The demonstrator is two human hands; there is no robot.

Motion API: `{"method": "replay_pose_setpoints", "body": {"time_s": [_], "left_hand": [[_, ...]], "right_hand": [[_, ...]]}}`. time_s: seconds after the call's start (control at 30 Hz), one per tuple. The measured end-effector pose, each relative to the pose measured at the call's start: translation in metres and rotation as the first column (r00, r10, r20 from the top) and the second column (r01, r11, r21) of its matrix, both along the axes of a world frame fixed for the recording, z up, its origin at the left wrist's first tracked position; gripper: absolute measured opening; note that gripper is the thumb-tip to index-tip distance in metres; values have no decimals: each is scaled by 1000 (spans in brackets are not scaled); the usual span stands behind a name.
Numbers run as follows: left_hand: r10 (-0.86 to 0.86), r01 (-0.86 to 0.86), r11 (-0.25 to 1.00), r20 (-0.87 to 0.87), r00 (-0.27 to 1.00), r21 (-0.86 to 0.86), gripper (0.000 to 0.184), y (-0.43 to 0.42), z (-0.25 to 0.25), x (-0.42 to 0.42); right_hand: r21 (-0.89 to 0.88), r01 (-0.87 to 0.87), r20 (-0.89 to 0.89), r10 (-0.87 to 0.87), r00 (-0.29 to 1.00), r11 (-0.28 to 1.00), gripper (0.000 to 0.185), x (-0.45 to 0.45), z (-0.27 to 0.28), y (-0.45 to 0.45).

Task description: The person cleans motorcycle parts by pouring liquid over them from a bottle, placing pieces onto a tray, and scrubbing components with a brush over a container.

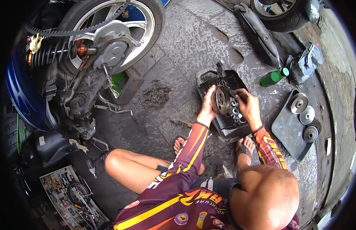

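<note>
My left hand [207,105] grips the rim of a round, brownish metal clutch bell [221,100] with holes in its face, tilted on edge above a black basin [221,131]. My right hand [250,109] is at the bell's right side, its fingers curled together; what they hold, if anything, is hidden. Several small shiny metal parts [236,111] show just below the bell, between my hands. A dark mechanical part [223,67] lies at the basin's far end.
A green bottle [272,78] lies right of the basin. Beyond it, a grey tray [291,135] carries several round metal discs [307,114]. A scooter's rear wheel [155,23] and engine [112,53] stand at upper left. A long dark cover [258,36] lies at upper right.
</note>
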State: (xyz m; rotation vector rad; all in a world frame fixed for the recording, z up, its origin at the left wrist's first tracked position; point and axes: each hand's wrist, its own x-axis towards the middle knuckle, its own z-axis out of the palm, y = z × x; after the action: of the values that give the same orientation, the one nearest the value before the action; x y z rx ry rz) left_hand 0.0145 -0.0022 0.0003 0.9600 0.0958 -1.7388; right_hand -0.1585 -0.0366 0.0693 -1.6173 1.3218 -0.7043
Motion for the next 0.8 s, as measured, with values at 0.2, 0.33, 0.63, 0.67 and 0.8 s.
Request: {"method": "replay_pose_setpoints", "body": {"time_s": [0.2, 0.33, 0.63, 0.67, 0.8], "left_hand": [[-22, 16, 997, -82, 996, -75, 48, 1, -1, -10], [34, -60, 990, -193, 981, -128, 50, 2, 0, -1], [29, -22, 983, 38, 999, -182, 47, -1, 10, -15], [4, 4, 983, 43, 999, -186, 46, -2, 9, -13], [-36, 42, 993, 55, 998, -113, 44, -2, 15, -7]], "right_hand": [[107, 95, 360, -128, 924, 990, 13, 21, -4, 6], [244, 2, 444, -113, 889, 970, 17, 6, -23, 23], [-297, -125, 109, 164, 980, 947, 18, -3, -5, -7], [-341, -143, 150, 204, 967, 929, 21, -3, -8, -3], [-354, -180, 174, 253, 952, 918, 20, -10, -17, 10]]}}
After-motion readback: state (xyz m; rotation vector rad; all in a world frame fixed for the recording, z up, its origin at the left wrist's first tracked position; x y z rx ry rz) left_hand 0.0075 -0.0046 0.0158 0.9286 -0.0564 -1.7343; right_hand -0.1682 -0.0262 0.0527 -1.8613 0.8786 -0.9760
